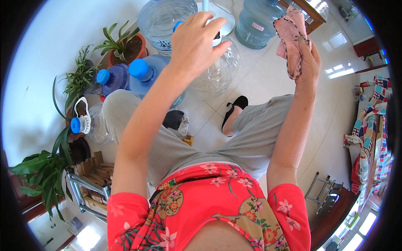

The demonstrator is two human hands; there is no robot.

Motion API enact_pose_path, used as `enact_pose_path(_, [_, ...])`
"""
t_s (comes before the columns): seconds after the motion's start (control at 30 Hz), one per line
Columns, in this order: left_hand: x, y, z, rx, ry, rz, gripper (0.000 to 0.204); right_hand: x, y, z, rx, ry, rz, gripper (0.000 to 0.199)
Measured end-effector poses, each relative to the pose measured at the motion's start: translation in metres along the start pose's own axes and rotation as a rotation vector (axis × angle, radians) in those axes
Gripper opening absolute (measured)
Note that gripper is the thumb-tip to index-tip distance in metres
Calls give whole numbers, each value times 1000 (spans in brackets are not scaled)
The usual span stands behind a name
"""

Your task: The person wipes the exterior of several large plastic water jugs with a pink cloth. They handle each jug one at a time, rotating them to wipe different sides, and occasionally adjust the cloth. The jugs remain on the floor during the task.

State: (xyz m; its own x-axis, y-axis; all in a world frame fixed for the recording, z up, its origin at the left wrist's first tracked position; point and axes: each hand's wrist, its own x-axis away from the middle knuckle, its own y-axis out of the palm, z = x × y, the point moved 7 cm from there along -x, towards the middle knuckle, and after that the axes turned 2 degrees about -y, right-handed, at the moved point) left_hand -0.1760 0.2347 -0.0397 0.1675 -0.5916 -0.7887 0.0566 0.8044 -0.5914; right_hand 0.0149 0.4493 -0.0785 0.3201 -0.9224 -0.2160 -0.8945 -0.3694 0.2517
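Observation:
My right hand [309,62] is raised on the right, its fingers closed round a folded pink cloth [293,39] with dark stitched edging. My left hand [196,44] reaches forward over a clear plastic jug [215,77], thumb and fingers apart. The jug's white and dark top shows between thumb and forefinger; whether they touch it I cannot tell. Behind that hand stands a large clear water bottle [161,19]. Left of the forearm are a blue-tinted water bottle [157,69] and a smaller bluish one [115,83], both with blue caps.
A large bluish water bottle [255,29] stands at the far right of the jugs. Potted plants [133,48] line the left wall, near a handled clear jug [98,123]. A wooden stool with metal legs [90,184] is at lower left. Patterned fabric [372,113] hangs at right.

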Motion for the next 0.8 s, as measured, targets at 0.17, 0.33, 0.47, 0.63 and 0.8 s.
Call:
enact_pose_path(0.17, [95, 24, 17, 450, -595, -459, 26, -9, -15, 8, -255, 35, -28, 38])
enact_pose_path(0.33, [263, 121, 53, 323, -207, -1361, 48, 12, 16, -27, -586, 49, -555, 52])
enact_pose_path(0.47, [323, 118, 54, 129, -241, -1703, 55, 18, 49, -71, -332, 9, -385, 51])
enact_pose_path(0.63, [342, 120, 75, 262, -229, -1840, 68, -22, 95, -78, -333, 86, -692, 39])
enact_pose_path(0.8, [371, 104, 71, 223, -390, -1994, 72, -21, 117, 25, -170, 232, -276, 18])
